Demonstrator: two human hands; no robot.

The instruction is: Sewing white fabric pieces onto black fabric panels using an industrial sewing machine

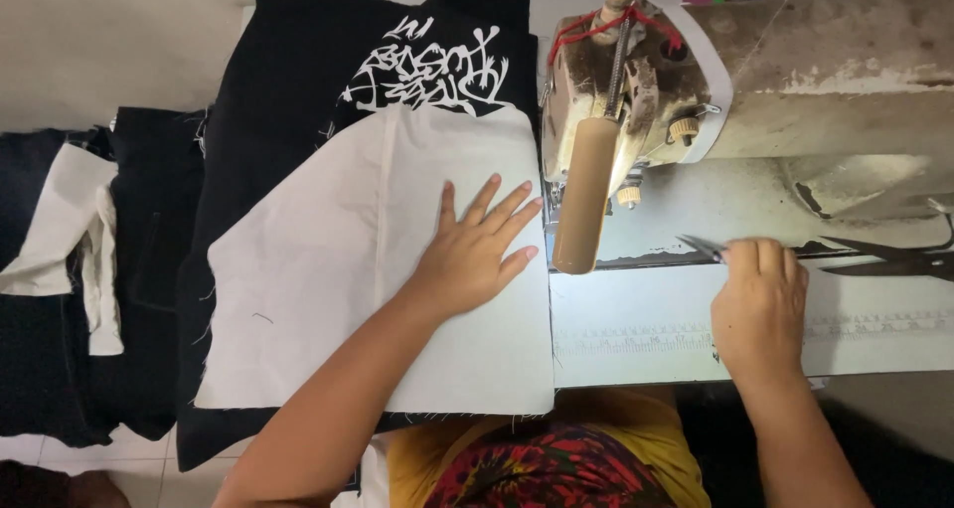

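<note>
Right hand [760, 304]: on the table [636, 344], fingers closed round small snips [702, 247], blades toward the needle.
Left hand [477, 250]: fingers spread flat, pinning white panel [328, 269] over black fabric [268, 90].
Technique: judged best to keep the panel flat and edges aligned beside the machine [636, 100].

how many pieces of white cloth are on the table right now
2: a large white panel lying on black fabric under the left hand, and a smaller white piece at far left. Others may be hidden underneath.
</note>
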